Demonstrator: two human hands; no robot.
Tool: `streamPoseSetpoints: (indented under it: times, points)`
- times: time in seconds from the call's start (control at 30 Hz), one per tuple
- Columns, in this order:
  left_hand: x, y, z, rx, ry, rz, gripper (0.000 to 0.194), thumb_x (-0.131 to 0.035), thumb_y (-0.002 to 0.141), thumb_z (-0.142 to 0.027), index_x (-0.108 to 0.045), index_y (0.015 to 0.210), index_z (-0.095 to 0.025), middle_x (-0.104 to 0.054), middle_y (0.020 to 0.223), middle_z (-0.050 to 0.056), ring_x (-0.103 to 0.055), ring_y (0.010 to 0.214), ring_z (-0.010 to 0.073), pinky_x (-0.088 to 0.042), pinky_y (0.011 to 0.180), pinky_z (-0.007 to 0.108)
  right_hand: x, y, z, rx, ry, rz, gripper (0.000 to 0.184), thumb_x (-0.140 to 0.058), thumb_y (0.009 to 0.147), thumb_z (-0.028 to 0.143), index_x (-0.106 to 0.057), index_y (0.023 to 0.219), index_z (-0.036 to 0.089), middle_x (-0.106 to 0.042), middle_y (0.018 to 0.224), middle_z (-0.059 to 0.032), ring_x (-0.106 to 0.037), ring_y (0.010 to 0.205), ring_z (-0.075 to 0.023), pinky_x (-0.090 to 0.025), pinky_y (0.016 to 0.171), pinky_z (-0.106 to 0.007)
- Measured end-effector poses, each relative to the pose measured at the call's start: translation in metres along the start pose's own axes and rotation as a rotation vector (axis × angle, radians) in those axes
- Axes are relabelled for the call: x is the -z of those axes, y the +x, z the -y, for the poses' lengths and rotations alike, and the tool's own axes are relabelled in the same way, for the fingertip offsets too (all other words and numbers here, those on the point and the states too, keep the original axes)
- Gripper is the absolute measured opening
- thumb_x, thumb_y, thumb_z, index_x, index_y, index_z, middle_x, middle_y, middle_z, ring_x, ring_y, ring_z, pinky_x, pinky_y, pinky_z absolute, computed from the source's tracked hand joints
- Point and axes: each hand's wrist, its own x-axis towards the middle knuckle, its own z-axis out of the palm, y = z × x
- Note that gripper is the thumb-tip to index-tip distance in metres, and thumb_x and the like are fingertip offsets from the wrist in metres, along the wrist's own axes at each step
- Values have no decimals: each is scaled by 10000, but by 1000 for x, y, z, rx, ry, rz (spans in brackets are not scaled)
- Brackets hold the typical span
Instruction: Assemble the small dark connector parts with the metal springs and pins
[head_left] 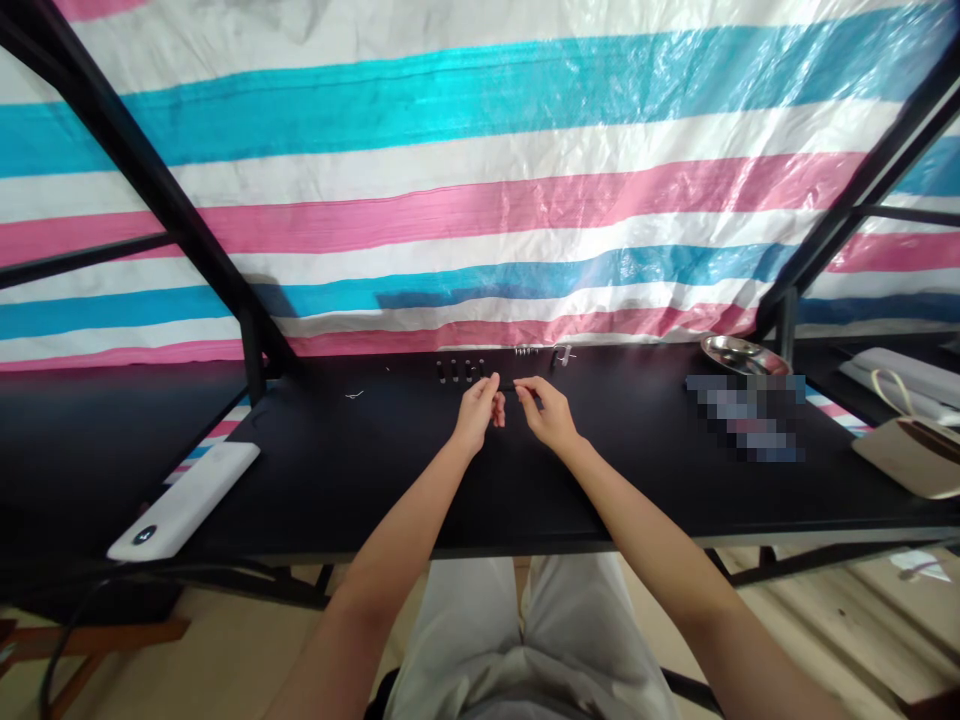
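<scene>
Over the middle of the black table (360,470), my left hand (478,412) and my right hand (549,410) face each other. Between their fingertips runs a small, thin dark piece (508,385), pinched at each end; its exact kind is too small to make out. Just beyond my left hand stands a row of several small black pieces with pale ends (454,371). Farther back, a row of tiny silvery pieces (526,351) lies near the table's rear edge. To their right are a small black piece (554,358) and a whitish piece (567,355).
A white power bank-like block (187,500) lies at the left edge. A shiny metal dish (720,348) sits at the back right, beside a blurred-out patch. Thin white scraps (355,394) lie left of centre. Black metal posts (251,350) and striped sheeting (487,230) stand behind.
</scene>
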Motion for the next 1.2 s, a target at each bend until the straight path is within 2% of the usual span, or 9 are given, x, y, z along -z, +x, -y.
streamPoseSetpoints:
  times: [0.17, 0.47, 0.87, 0.97, 1.2]
  points:
    - [1, 1, 3, -2, -5, -23, 396, -552, 734, -529, -426, 616, -173, -422, 432, -65, -403, 316, 58, -279, 337, 188, -1, -1, 0, 8, 5, 15, 241, -405, 891, 319, -595, 960, 189, -630, 832, -61, -601, 743, -152, -501, 706, -288]
    - [5, 5, 8, 12, 34, -120, 392, -568, 729, -471, -465, 532, -148, -512, 442, -7, -399, 311, 55, -264, 343, 194, -2, -1, 0, 43, 31, 27, 213, -416, 891, 288, -591, 963, 190, -624, 833, -58, -591, 733, -143, -497, 684, -281]
    - [7, 6, 11, -13, 5, -74, 391, -568, 731, -476, -461, 542, -151, -495, 453, -26, -405, 314, 53, -266, 342, 191, -3, -1, -2, -23, 90, 64, 201, -467, 868, 302, -592, 967, 181, -633, 860, -57, -602, 727, -137, -509, 701, -279]
    - [6, 7, 12, -13, 9, -99, 373, -556, 739, -473, -468, 568, -153, -474, 439, -39, -397, 311, 55, -257, 339, 190, -4, -1, -3, -47, 97, 83, 204, -468, 867, 304, -593, 972, 182, -633, 866, -58, -603, 725, -138, -512, 693, -278]
    - [6, 8, 11, 22, -10, -140, 320, -558, 732, -422, -460, 584, -155, -467, 435, -44, -386, 308, 53, -245, 344, 195, -6, -2, -1, 31, 42, 75, 195, -447, 878, 283, -587, 981, 193, -619, 849, -56, -590, 743, -144, -503, 710, -291]
